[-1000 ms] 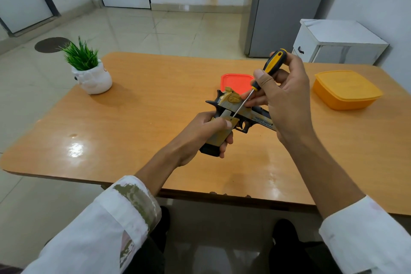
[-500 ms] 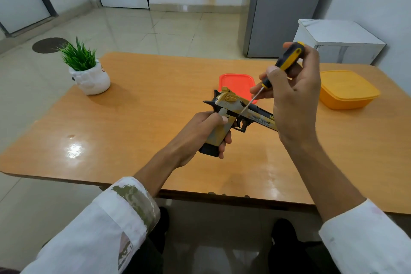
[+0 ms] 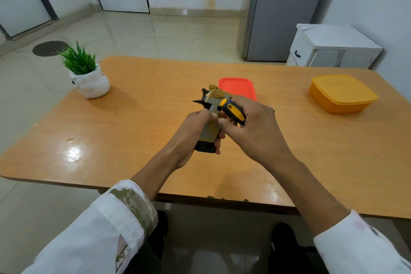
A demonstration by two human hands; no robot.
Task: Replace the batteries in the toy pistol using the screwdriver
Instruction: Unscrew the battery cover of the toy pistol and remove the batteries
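1. Head view: a person sits at a table [image 3: 133, 122] with both hands raised just above it and touching the same toy.
2. The left hand [image 3: 195, 127] grips the pistol [image 3: 212, 98] by its handle, fingers wrapped round it. The handle's black base sticks out below the fist, on the person's side.
3. The right hand [image 3: 255, 135] is curled round the screwdriver [image 3: 233, 111]. Only the yellow-and-black handle shows, and the shaft and tip are hidden under the hand.
4. The right thumb lies against the pistol's handle, right beside the left thumb. I can't tell if it presses a cover or just steadies the toy.
5. Key relation: the pistol sits between the two hands. Its handle runs from the person outward, and the barrel goes off to the right, behind the right hand. The hammer end pokes out beyond the left knuckles.
6. The screwdriver handle lies tilted across the top of the pistol's handle, butt end toward the hammer.
7. Likely step: working at the battery cover on the pistol's handle. No screw, cover or batteries can be seen, so progress is unclear, probably early.
8. The right hand is nearer the working spot. The left looks like the holder and should stay put.
9. Risk: a small screw could drop and roll off the table.
10. A red box [image 3: 239, 88] sits just beyond the hands. A yellow box [image 3: 342, 93] is well off to the right of the right hand, and a plant [image 3: 89, 78] is well off to the left.
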